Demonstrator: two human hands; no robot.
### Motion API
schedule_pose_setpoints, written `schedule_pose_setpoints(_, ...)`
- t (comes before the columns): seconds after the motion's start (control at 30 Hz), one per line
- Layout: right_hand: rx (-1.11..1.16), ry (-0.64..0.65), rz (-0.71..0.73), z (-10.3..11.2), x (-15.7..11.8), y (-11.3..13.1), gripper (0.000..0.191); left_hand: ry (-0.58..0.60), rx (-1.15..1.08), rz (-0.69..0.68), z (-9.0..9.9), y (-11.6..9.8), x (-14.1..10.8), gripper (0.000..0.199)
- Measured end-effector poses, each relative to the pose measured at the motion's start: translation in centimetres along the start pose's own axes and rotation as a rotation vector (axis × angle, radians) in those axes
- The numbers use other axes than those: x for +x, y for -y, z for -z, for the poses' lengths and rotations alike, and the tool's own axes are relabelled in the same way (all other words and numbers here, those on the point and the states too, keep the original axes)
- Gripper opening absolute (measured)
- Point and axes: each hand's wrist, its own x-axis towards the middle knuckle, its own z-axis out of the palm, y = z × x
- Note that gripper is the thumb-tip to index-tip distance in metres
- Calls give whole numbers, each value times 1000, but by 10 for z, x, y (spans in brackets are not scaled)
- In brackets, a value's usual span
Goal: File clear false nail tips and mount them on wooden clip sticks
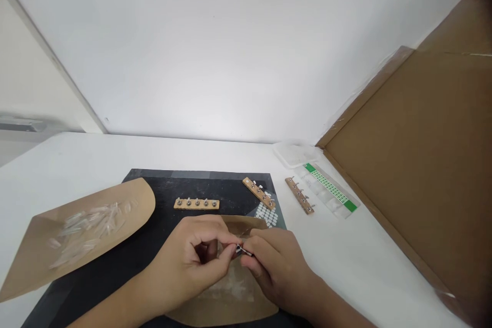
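My L hand has a tight thumb-and-index pinch on a small, slim, dark-and-silver piece, prob. metal; my R hand nips its other end, thumb vs. index. It's up btwn my fingertips, above a brown, curved-edge tray, paper or card, w/ blurry clear bits in it. Much of the piece is hidden by my fingers, so can't tell its full shape.

Handling: prob. v. light, stiff, a bit slippery if smooth; any thin parts could bend, so go easy. Best hold is prob. at the ends, fingertips only, middle left free.

Long axis: runs approx. L to R across me, R end dipping slightly twd me. Can't tell which end is the front.

Past my hands, on the flat black mat, a tan, wood-like strip w/ a row of metal studs lies crosswise, roughly in line w/ the piece, well apart from it.
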Motion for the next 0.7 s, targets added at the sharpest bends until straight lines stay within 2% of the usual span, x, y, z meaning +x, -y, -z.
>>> schedule_pose_setpoints(0.47, -80, 1, 40, -1, 2, 0, 56, -14, 162, -81, 1, -4, 2, 18)
schedule_pose_setpoints(0.7, -49, 2, 35, -1, 4, 3, 55, -55, 155, -38, -2, -8, 2, 16)
